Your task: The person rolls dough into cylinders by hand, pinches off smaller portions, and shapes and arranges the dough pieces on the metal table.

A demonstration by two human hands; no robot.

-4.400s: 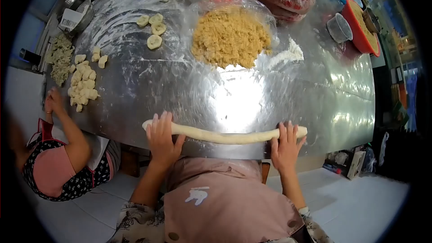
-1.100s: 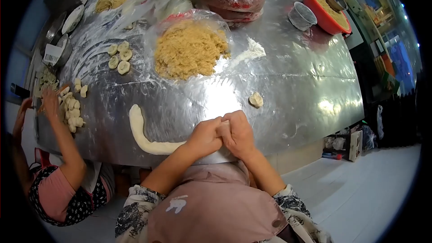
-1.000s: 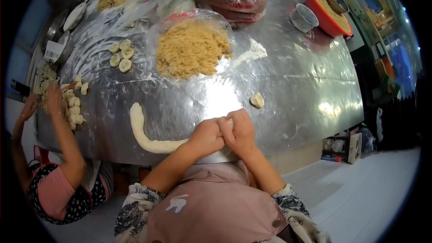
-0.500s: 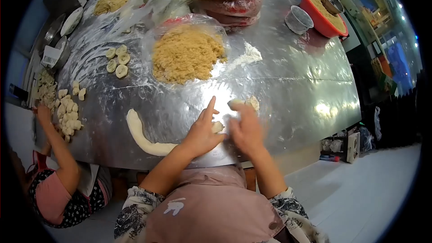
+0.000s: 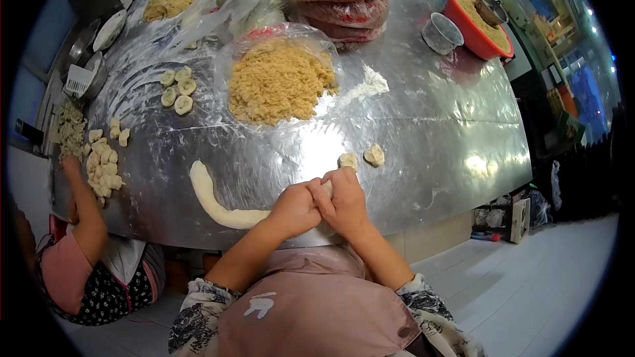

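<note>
My left hand [image 5: 296,209] and my right hand [image 5: 345,202] meet above the steel table near its front edge, fingers closed together. A small piece of pale dough [image 5: 327,188] shows between them, mostly hidden by the fingers. A long curved rope of dough [image 5: 213,203] lies to the left, its near end passing behind my left wrist. Just beyond my right hand sits one small dough lump [image 5: 348,161], with a second dough lump [image 5: 374,155] to its right.
Ahead is a mound of yellow crumbly filling [image 5: 281,82] on plastic. Stacked bagged rounds [image 5: 340,0] and a red basin [image 5: 473,23] stand farther back. Left are round dough pieces [image 5: 177,89], a dough pile [image 5: 104,170], and a co-worker's arm [image 5: 89,208].
My hands have come together around the dough piece. My right hand has moved left and nearer, away from the lump it was at, leaving two lumps visible on the table.
</note>
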